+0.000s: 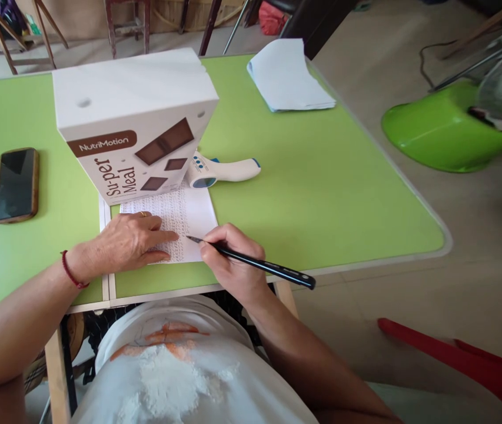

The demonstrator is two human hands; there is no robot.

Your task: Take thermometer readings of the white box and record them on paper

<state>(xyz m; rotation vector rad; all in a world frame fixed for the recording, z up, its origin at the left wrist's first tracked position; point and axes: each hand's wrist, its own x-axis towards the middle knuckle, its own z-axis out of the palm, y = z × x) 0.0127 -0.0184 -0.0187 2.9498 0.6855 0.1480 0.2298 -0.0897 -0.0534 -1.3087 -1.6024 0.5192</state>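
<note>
On the green table lies a white sheet of paper (pixel 202 215) covered on its left part with rows of small dark handwriting. My left hand (pixel 133 240) rests on the sheet, fingers stretched out, the index fingertip by the last written rows. A black pen (pixel 268 266) is pinched in my right hand (pixel 235 259), its tip at the paper just right of that fingertip. Behind the sheet stands a white box (pixel 136 112) printed "NutriMotion Super Meal", covering the sheet's far edge. A white infrared thermometer (pixel 228 171) lies beside the box.
A phone (pixel 16 185) in a brown case lies on the left of the green table (pixel 330 206). Folded white papers (pixel 290 76) sit at the far right. Off the table's right side are a bright green stool (pixel 440 132) and a red piece of furniture (pixel 458 359).
</note>
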